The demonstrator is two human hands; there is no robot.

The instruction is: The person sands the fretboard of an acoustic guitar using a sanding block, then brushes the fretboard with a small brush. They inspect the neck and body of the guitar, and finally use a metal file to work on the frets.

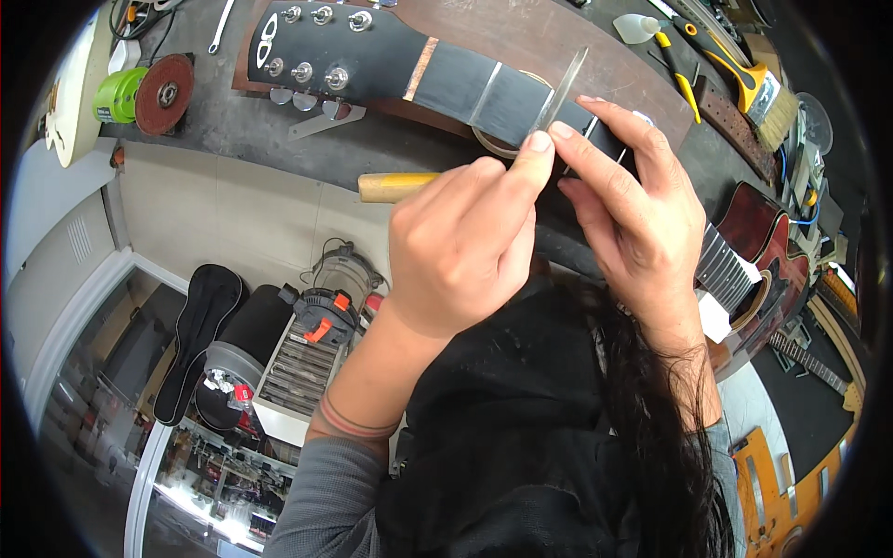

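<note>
A black guitar neck (521, 98) with its headstock (316, 51) and metal tuners lies across the bench, the headstock to the left. My left hand (465, 237) is closed around a slim metal file (566, 84), whose tip points away from me over the fretboard. From behind this hand sticks a yellow wooden handle (395, 187); my fist hides whether the two join. My right hand (637, 200) is bent over the neck. Its index fingertip meets my left thumb beside the file, another finger reaches the far side, and the thumb hangs at the near side.
A green angle grinder (113, 96) with a brown disc lies on the bench's left. At the right are a paintbrush (777, 112), a yellow-handled cutter (686, 88) and a dark red guitar (795, 260). On the floor below left stand a machine (321, 321) and a bin (233, 363).
</note>
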